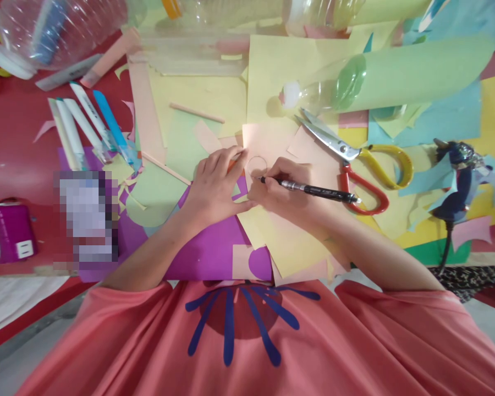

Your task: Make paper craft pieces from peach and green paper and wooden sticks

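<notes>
My right hand (282, 184) grips a black pen (319, 191), its tip on a pale pink sheet of paper (272, 140). A small circle drawn in thin line (257, 158) shows on that sheet, just above the tip. My left hand (214, 181) lies flat at the sheet's left edge, thumb stretched toward the right hand. A bit of orange (231, 165) shows between its fingers; what it belongs to is hidden. Right of the pen lie scissors (346, 151) with one yellow and one red handle, blades apart.
Coloured paper sheets and scraps cover the table. A green-wrapped plastic bottle (396, 77) lies at upper right, a large clear bottle (78, 33) at upper left. Several markers (86, 118) and a blurred-out rectangular object (86, 217) lie left. A dark glue gun (457, 176) rests right.
</notes>
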`<state>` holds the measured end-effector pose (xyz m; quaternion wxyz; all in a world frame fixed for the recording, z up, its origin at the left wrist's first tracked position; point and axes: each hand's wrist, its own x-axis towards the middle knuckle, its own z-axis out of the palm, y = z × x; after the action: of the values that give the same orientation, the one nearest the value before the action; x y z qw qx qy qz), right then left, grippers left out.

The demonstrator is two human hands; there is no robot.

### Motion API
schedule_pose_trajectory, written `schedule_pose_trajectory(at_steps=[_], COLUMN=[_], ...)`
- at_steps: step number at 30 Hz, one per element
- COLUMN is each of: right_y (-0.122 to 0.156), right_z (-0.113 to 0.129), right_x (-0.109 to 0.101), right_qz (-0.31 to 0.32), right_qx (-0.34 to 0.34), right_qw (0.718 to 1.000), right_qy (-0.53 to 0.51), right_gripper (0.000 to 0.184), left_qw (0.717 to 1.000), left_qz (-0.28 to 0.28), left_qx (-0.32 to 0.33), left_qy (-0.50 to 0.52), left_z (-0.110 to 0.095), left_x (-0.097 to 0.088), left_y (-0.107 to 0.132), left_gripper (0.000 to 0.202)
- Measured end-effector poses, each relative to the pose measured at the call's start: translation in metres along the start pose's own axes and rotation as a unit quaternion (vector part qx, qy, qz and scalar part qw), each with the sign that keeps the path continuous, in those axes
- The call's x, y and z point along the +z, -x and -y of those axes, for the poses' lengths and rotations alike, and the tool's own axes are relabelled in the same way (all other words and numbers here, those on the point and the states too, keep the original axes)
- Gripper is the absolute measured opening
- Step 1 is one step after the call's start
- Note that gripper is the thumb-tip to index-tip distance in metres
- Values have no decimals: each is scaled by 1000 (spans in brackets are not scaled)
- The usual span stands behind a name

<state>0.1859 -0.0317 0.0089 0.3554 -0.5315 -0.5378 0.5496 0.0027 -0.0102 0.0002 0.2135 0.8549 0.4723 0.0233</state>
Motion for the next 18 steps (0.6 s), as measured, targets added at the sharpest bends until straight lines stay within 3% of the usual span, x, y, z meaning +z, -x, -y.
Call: schedule_pose_trajectory(at_steps=[8, 18], right_y=[0, -5], right_z=[2, -16], right_x=[4, -4], right_qz=[-12, 93], right_qx=[4, -50], right_qw=[999, 994], right_qy=[30, 33], right_gripper=[17, 31], left_qw=[1000, 1000], left_qz=[7, 13], left_qx=[-7, -10], left_qy=[4, 3], left_z=[-1, -3], left_x=[-2, -3], left_y=[0, 0], left_gripper=[82, 79])
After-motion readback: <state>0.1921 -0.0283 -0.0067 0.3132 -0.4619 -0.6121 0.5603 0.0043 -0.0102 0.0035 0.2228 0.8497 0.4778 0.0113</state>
